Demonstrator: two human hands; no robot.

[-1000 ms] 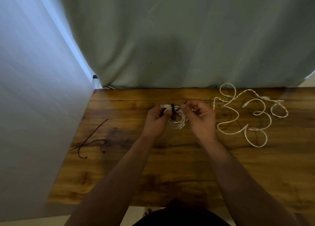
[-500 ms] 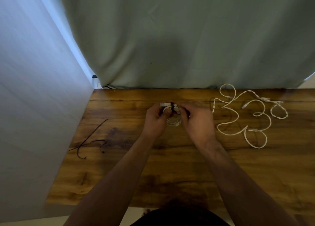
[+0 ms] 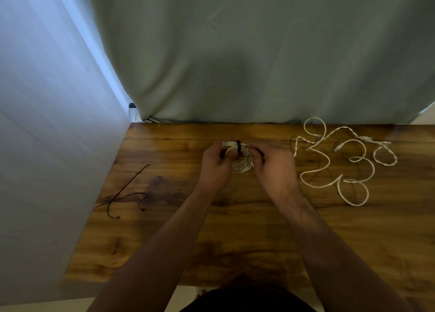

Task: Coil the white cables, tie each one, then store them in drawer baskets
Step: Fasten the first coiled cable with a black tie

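Observation:
A coiled white cable [image 3: 242, 164] sits between my hands near the far middle of the wooden table [image 3: 235, 229]. A black tie [image 3: 238, 145] wraps the top of the coil. My left hand [image 3: 215, 164] grips the coil's left side, thumb near the tie. On the right side, my right hand [image 3: 274, 162] curls its fingers in at the coil and the tie; the fingertips are partly hidden. A loose white cable [image 3: 339, 161] sprawls in loops on the table to the right.
Two black ties [image 3: 128, 197] lie on the table's left part. A grey curtain [image 3: 259, 53] hangs behind the table's far edge. A pale wall panel [image 3: 47, 135] borders the left side.
My right hand has moved left, closing in on the coil; the tie end it held out is now hidden between my fingers. The coil stays in place.

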